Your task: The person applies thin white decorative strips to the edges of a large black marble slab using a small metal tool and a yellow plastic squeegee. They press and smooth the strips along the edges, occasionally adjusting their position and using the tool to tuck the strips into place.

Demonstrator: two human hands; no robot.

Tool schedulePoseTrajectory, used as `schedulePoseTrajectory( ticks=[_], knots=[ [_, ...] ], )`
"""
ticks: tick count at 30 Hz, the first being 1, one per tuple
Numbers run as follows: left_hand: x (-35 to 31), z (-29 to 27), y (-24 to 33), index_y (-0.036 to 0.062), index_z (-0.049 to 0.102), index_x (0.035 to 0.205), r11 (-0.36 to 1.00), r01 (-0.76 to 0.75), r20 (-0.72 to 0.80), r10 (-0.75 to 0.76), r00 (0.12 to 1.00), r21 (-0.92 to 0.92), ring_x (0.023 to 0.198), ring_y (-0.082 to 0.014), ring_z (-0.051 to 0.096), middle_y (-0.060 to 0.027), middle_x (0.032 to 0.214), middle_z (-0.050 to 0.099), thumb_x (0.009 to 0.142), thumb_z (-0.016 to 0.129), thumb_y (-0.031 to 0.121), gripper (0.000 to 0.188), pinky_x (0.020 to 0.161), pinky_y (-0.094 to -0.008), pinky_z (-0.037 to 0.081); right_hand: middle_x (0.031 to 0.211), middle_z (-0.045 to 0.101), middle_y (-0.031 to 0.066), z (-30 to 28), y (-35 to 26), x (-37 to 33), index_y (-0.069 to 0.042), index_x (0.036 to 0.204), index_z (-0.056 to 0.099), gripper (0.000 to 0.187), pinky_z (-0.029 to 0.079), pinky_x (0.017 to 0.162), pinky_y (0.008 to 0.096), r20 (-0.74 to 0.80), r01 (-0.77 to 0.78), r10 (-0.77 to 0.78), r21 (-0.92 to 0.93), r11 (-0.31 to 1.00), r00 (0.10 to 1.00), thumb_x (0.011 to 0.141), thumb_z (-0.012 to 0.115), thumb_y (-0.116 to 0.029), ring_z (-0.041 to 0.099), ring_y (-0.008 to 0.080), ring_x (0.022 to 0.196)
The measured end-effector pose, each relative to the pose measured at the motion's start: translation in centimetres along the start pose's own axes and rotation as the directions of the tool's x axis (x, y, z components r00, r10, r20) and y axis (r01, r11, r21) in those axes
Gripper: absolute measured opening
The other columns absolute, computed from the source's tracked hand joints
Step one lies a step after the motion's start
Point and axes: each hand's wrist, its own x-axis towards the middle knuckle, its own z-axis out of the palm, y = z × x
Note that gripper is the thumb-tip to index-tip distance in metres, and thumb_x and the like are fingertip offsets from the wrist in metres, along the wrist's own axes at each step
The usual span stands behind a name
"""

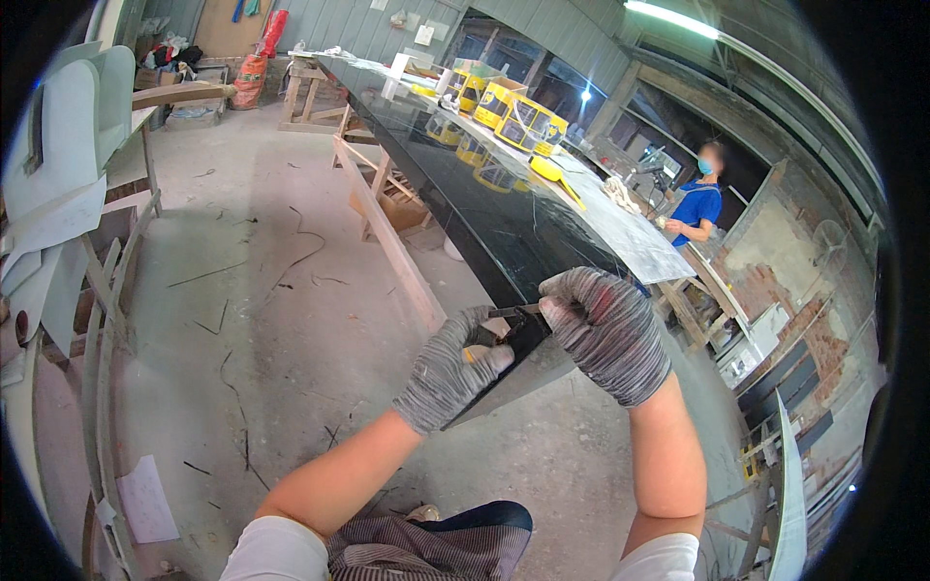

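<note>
Both of my hands wear grey striped knit gloves and meet at the near end of a long, glossy black slab (455,198). My left hand (455,373) is closed, its curled fingers around one end of a short dark bar-like tool (513,312). The kind of tool is not clear. My right hand (608,334) pinches the other end of that tool, with its fingers bent over the slab's corner. A narrow black edge piece (528,339) shows between the hands. The right fingertips are partly hidden.
Wooden trestles (387,228) stand under the slab. Yellow tubs (523,121) and a yellow-handled tool (557,179) lie on the light slab (630,228) beyond. Across it stands a masked person in a blue shirt (696,205). Pale sheets (63,208) lean at left.
</note>
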Motion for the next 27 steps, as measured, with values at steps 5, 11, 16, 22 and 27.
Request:
schedulePoseTrajectory(
  ticks=[5,11,16,22,27],
  knots=[
    [-0.5,-1.3,-0.4,0.003,0.067,0.109,0.981,-0.029,0.006,0.029,1.0,0.192,0.085,-0.0191,0.065,-0.0107,0.094,0.068,0.085,0.074,0.018,0.029,0.081,-0.0331,0.052,0.077,0.062,0.0147,0.4,-0.5,-0.2,-0.004,0.088,0.065,0.015,0.05,0.07,0.0384,-0.028,-0.01,0.009,-0.041,0.999,1.0,0.089,0.066,-0.019,0.062,0.0321,0.076],
    [-1.7,-3.5,-0.4,0.004,0.069,0.094,0.965,-0.06,-0.007,0.064,0.998,0.255,0.079,-0.0187,0.064,-0.0081,0.087,0.066,0.083,0.074,0.008,0.012,0.074,-0.0306,0.052,0.076,0.061,0.0121,0.5,-0.5,-0.1,-0.005,0.088,0.065,0.017,0.05,0.069,0.0363,-0.036,-0.039,0.037,-0.044,0.998,0.999,0.09,0.067,-0.021,0.061,0.028,0.073],
    [-4.8,-4.6,2.1,0.0047,0.067,0.089,0.994,0.032,0.069,-0.039,0.997,0.104,0.077,-0.0163,0.061,-0.0035,0.081,0.062,0.083,0.076,0.01,0.012,0.073,-0.0283,0.049,0.076,0.061,0.0109,0.6,-0.4,-0.4,-0.004,0.088,0.065,0.016,0.05,0.07,0.0349,-0.044,-0.056,0.056,0.001,0.998,0.997,0.089,0.068,-0.02,0.061,0.0267,0.074],
    [-7.0,-4.4,2.3,0.0052,0.069,0.093,0.944,-0.222,0.242,0.162,0.957,0.244,0.077,-0.0252,0.063,-0.009,0.081,0.064,0.079,0.078,0.016,0.02,0.074,-0.0347,0.05,0.078,0.063,0.0105,0.6,-0.5,-0.4,-0.004,0.09,0.066,0.014,0.051,0.072,0.0342,-0.057,-0.052,0.052,-0.001,0.999,0.997,0.088,0.069,-0.018,0.062,0.0265,0.075],
    [-8.0,-3.3,1.1,0.0107,0.071,0.098,0.883,-0.369,0.369,0.253,0.895,0.291,0.079,-0.026,0.063,-0.0062,0.082,0.065,0.079,0.076,0.02,0.022,0.074,-0.0383,0.05,0.08,0.064,0.0104,0.4,-1.0,-0.4,-0.004,0.092,0.066,0.014,0.052,0.072,0.0344,-0.05,-0.031,0.029,-0.053,0.998,0.998,0.088,0.069,-0.017,0.063,0.0266,0.076]
  ],
)
